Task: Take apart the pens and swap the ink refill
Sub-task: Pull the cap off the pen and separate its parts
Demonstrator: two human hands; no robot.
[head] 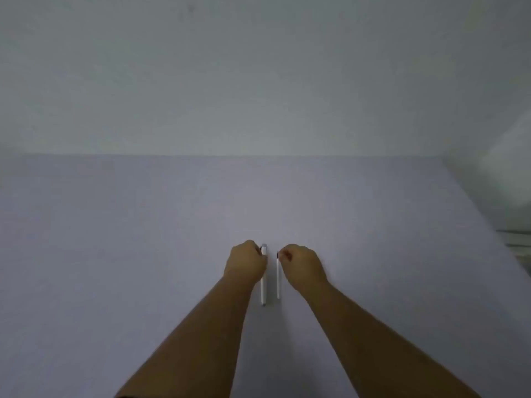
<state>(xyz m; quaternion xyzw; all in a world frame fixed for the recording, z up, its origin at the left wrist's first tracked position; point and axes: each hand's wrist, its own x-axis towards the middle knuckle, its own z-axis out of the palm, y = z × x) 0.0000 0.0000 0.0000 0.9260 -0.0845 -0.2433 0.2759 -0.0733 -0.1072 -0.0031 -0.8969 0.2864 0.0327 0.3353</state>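
Two white pens lie side by side on the pale table point(143, 254), both pointing away from me. The thicker left pen point(263, 291) has a dark clip at its far end. The right pen point(277, 280) looks thinner, with a dark tip at its far end. My left hand point(244, 262) rests curled against the far end of the left pen, fingers touching it. My right hand point(304, 268) pinches the far end of the right pen with its fingertips. Both pens still lie flat on the table.
A plain wall point(258, 81) rises behind the table's far edge. The table's right edge point(488, 222) runs diagonally, with blurred objects point(517, 239) beyond it at the far right.
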